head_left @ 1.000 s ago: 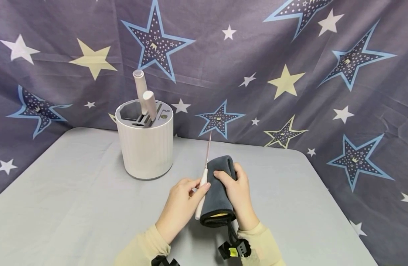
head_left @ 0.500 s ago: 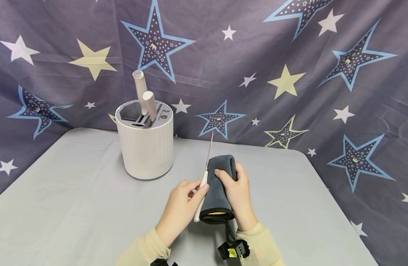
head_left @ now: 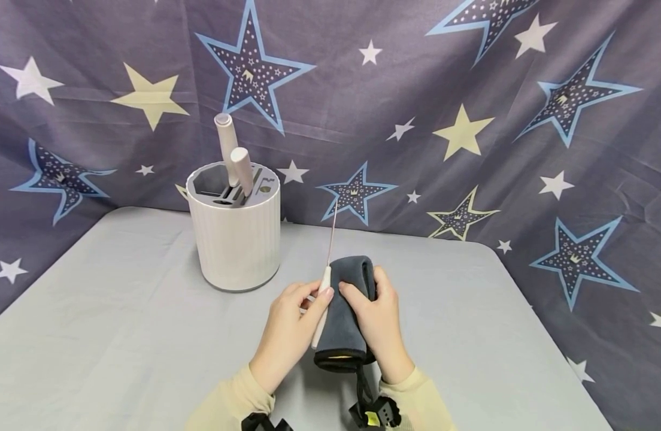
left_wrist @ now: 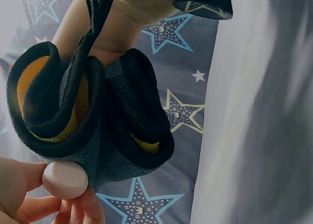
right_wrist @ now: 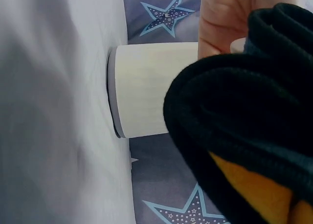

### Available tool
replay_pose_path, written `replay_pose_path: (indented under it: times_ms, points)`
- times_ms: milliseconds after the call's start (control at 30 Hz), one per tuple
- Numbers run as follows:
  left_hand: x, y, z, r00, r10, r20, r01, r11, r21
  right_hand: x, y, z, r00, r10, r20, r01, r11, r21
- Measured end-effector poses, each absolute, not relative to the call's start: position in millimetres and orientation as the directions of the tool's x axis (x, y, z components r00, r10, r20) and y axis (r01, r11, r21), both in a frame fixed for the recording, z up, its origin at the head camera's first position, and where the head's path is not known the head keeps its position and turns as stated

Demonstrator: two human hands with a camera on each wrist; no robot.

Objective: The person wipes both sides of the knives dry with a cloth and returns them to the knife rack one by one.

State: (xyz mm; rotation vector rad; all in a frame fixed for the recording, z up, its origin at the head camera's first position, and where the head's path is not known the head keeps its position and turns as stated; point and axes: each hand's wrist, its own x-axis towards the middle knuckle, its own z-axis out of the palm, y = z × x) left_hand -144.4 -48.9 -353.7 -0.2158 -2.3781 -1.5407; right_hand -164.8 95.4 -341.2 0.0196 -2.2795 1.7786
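Observation:
A knife with a white handle point(head_left: 318, 328) and a thin blade point(head_left: 332, 236), seen nearly edge-on, points away from me in the head view. My left hand point(head_left: 287, 329) pinches the handle between thumb and fingers. Its rounded butt point(left_wrist: 65, 180) shows in the left wrist view. Against the knife's right side lies a folded dark grey cloth point(head_left: 341, 329) with black edging and a yellow inner side. My right hand point(head_left: 381, 323) grips this cloth, thumb on top. In the right wrist view the cloth point(right_wrist: 220, 116) hides most of the right hand.
A white ribbed knife holder point(head_left: 236, 245) stands at the back left of the grey-covered table point(head_left: 120, 335). Two white handles point(head_left: 242, 170) stick up from its slots. Behind the table hangs a star-patterned curtain point(head_left: 330, 78).
Both hands have shifted slightly left. The knife has slid forward along the cloth, its tip now farther up and left, while the cloth has come a little nearer.

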Motion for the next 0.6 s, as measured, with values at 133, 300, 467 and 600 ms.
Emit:
replay_pose_path:
  times_ms: [133, 300, 467, 600]
  points:
    - [-145.2, -49.3, -351.0, -0.947, -0.035, 0.319, 0.279, 0.401, 0.873, -162.3, 95.2, -340.8, -0.971, 0.123, 0.203, -0.167, 0.257, -0.952]
    - [-148.4, -51.6, -350.2, -0.953, -0.061, 0.297, 0.251, 0.394, 0.884, -160.0, 95.3, -341.6, -0.978, 0.074, 0.194, -0.168, 0.269, -0.948]
    - [-150.2, -54.2, -349.8, -0.962, -0.065, 0.265, 0.219, 0.399, 0.891, -160.4, 95.4, -342.7, -0.981, 0.065, 0.182, -0.157, 0.283, -0.946]
    - [-148.6, -55.2, -347.1, -0.967, -0.062, 0.248, 0.207, 0.379, 0.902, -161.0, 96.4, -342.2, -0.98, 0.081, 0.179, -0.149, 0.287, -0.946]
